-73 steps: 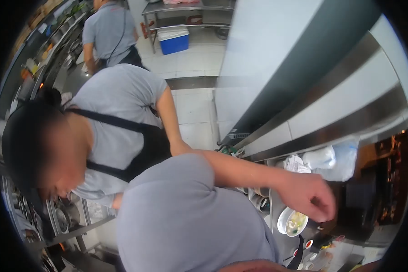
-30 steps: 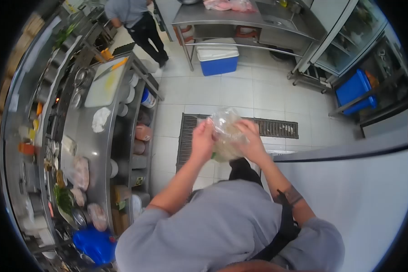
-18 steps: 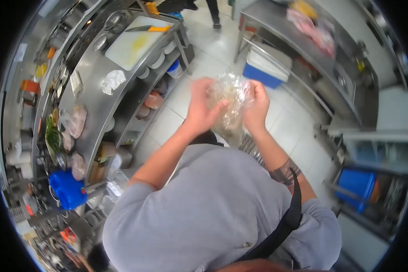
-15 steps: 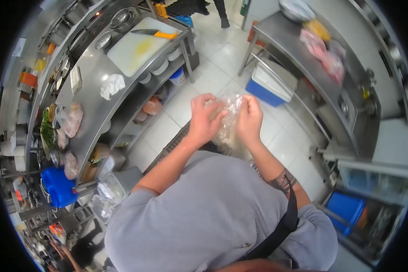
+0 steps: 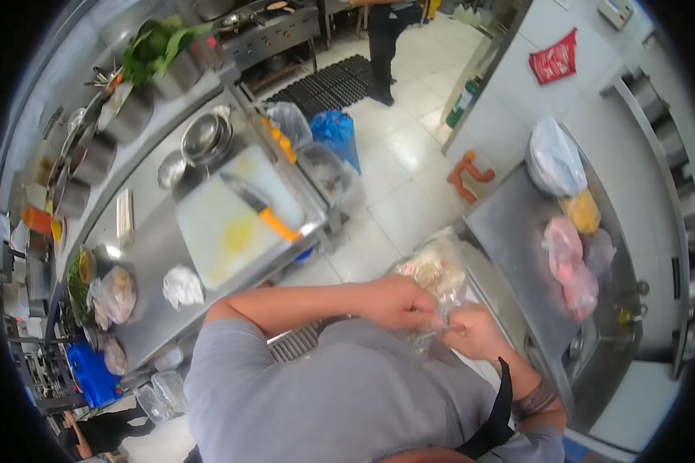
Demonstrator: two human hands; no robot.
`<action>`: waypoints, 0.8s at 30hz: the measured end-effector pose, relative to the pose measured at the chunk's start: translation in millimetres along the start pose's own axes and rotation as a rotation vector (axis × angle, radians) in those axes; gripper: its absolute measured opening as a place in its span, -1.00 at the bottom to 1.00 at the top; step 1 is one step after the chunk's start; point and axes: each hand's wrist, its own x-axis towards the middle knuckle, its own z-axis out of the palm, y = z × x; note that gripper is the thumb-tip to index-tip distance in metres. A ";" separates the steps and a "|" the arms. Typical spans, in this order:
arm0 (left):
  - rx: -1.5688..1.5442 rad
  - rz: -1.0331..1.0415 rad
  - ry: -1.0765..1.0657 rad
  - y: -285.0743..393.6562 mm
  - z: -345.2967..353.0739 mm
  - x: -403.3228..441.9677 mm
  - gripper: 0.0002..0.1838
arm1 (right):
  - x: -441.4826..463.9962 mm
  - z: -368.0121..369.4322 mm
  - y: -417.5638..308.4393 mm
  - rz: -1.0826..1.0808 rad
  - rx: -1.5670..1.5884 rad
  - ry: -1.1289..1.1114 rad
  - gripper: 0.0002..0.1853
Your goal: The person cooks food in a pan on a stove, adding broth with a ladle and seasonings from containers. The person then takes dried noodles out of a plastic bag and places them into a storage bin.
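Observation:
A clear plastic bag with pale, yellowish contents hangs out in front of my chest. My left hand is closed, its fingers pinching the gathered neck of the bag. Right beside it, my right hand is also closed on the twisted plastic. The two hands nearly touch, and the bag's full part bulges beyond them. What exactly is inside cannot be made out.
To the left, a steel counter bears a white cutting board, an orange-handled knife, metal bowls and a crumpled white cloth. Bagged pink meat lies on the right-hand steel table. Another person stands far ahead.
My hands have moved lower and to the right, both now closed round the bag's neck. Before, my left fingers were apart near the plastic. My view has tilted up and turned.

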 end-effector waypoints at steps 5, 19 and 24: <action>0.111 0.238 0.000 -31.5 -91.6 64.0 -0.56 | 93.3 -77.3 67.4 -0.199 -0.087 -0.157 -0.71; -0.026 -0.478 0.568 -150.6 -372.9 194.7 -0.71 | 486.4 -200.8 224.7 0.077 0.194 -0.233 -0.77; 0.024 -0.350 0.522 -232.4 -481.4 208.8 -0.76 | 614.2 -215.1 263.9 0.147 0.182 -0.412 -0.78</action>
